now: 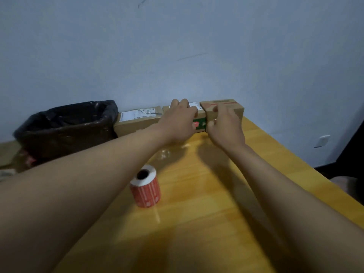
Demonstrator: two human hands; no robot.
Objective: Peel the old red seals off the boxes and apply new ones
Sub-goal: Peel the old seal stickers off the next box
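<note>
Fingers of the left hand are curled over the middle box; the right hand is clamped on the right box. 3 boxes are lined along the table's far edge, the roll nearer.

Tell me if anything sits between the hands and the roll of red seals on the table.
Nothing visible does. The roll of red seals stands alone on the yellow table, nearer the person than both hands. The left hand and right hand are at the boxes by the wall.
</note>
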